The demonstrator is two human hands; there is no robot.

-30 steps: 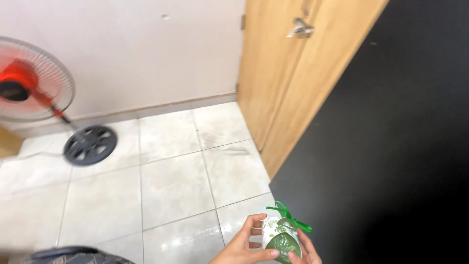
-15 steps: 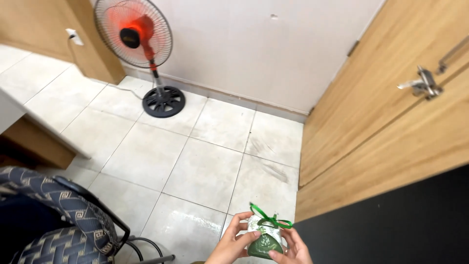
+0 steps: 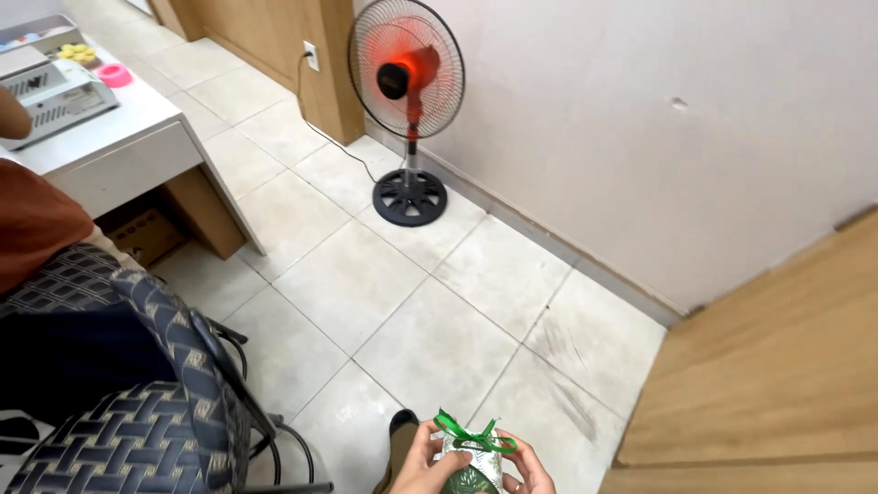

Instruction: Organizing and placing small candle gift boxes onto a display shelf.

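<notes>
At about nine o'clock, a person in a rust-coloured top (image 3: pixel 32 224) sits at the left edge, on or beside a chair with a woven blue-and-tan pattern (image 3: pixel 119 412) that fills the eight o'clock corner. Above, toward ten o'clock, a white desk (image 3: pixel 119 137) carries a grey box-shaped machine (image 3: pixel 50 87) and a small pink dish (image 3: pixel 116 75); a cardboard box (image 3: pixel 146 236) sits under the desk.

At twelve o'clock stands a pedestal fan with red blades (image 3: pixel 407 78) on a round black base, its cord running to a wall socket (image 3: pixel 313 56) just left of it. Pale floor tiles (image 3: pixel 430 338) spread across the middle.

At six o'clock, low in the view, the left hand (image 3: pixel 422 465) wraps its fingers around the left side of a small gift pouch with green leaf print (image 3: pixel 477 468) — a closed grip. A green ribbon bow (image 3: pixel 474 433) tops the pouch. The right hand (image 3: pixel 529 471) holds the pouch's right side, fingers curled against it; both hands are partly cut off by the bottom edge.

From three to five o'clock, a wooden door panel (image 3: pixel 777 366) fills the right — a white wall (image 3: pixel 658 119) above it.
</notes>
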